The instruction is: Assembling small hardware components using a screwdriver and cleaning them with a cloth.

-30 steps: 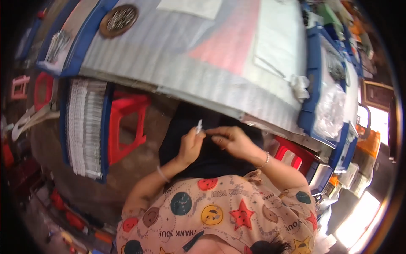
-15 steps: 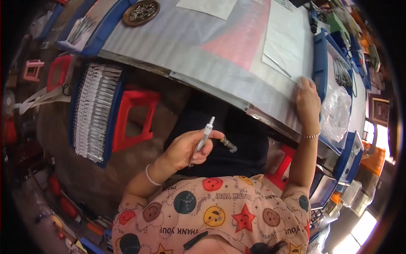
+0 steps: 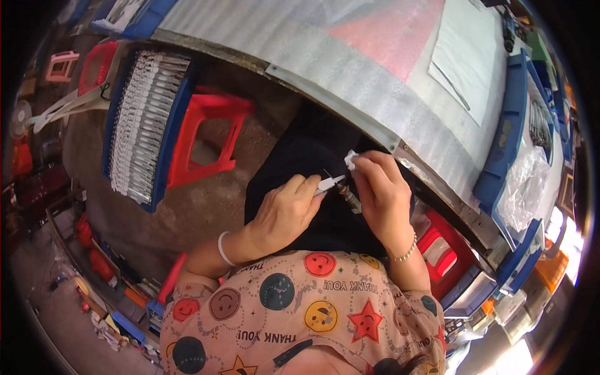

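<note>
Wiping step in hand: both hands met over the lap, below the table [image 3: 375, 94] edge.

The left hand [image 3: 284, 212] was closed around a white pen-like part [image 3: 329, 184], tip toward the right. The right hand [image 3: 381, 190] pinched a small white wad [image 3: 351, 160] in curled fingertips; a dark metal piece [image 3: 351, 200] showed beneath it. Judged next need: steady alignment of wad and tip, with light pressure.

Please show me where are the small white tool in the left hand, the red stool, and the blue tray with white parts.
small white tool [image 3: 329, 184], head view, on its white body beyond the fingertips.
red stool [image 3: 206, 139], head view, on its seat frame.
blue tray [image 3: 165, 140], head view, on its right rim.
</note>
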The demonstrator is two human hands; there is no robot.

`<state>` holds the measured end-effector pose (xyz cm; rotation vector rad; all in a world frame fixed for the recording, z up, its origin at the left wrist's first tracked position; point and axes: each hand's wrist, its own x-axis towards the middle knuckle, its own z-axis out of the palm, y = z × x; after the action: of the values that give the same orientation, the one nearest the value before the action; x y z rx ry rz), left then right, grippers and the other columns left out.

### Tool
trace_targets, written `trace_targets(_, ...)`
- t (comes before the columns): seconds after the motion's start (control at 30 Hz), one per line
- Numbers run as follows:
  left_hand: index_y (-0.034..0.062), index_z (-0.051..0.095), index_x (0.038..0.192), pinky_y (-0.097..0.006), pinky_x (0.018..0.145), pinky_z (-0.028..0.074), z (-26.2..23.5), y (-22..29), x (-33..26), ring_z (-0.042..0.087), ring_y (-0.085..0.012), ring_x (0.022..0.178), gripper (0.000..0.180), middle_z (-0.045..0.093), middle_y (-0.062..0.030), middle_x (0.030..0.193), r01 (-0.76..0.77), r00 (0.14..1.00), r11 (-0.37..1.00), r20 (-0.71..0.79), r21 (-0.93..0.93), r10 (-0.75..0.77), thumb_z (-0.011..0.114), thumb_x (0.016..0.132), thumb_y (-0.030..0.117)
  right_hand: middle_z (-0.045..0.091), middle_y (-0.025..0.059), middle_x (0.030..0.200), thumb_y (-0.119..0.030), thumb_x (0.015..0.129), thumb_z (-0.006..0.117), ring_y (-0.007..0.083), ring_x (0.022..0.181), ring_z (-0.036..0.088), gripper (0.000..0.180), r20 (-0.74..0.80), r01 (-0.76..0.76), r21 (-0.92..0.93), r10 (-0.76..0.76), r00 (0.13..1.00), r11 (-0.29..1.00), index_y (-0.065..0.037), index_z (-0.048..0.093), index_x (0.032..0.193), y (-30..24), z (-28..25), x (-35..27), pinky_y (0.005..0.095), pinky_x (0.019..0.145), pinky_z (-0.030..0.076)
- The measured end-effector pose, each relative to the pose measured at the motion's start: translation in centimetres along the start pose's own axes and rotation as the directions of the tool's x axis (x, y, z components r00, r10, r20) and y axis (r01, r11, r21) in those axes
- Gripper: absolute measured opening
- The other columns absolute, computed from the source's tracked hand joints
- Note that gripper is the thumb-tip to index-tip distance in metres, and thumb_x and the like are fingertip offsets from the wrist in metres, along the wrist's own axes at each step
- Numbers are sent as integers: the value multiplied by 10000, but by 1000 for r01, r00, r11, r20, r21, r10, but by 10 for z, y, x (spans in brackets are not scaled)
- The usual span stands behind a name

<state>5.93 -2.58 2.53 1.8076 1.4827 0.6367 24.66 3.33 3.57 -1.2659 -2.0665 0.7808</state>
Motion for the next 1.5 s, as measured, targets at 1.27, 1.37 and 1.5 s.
trace_targets(1.27,-31,578,1074,-365,576,509,4,-20,-21,612,-268,670,264,536,-120,794,-98,995,981,24,167,95,636,835,66,611,187,961,21,813,649,360,780,642,190,285,-57,-18,59,957,998,-2,627,1001,10,22,-11,372,651,539)
trace_targets(1.37,-38,580,1061,-348,569,505,2,-16,-22,601,-252,664,245,528,-110,783,-150,988,959,3,240,154,620,839,59,613,173,966,59,776,668,351,802,647,232,253,80,197,-129,959,977,13,614,998,-12,18,-14,368,666,545)
trace_targets(1.5,-39,583,1056,-335,564,501,0,-16,-23,595,-235,661,230,519,-98,777,-142,990,937,24,320,141,602,849,60,609,170,934,23,804,643,347,764,642,171,349,-48,22,37,936,999,10,613,972,5,30,-8,386,642,538)
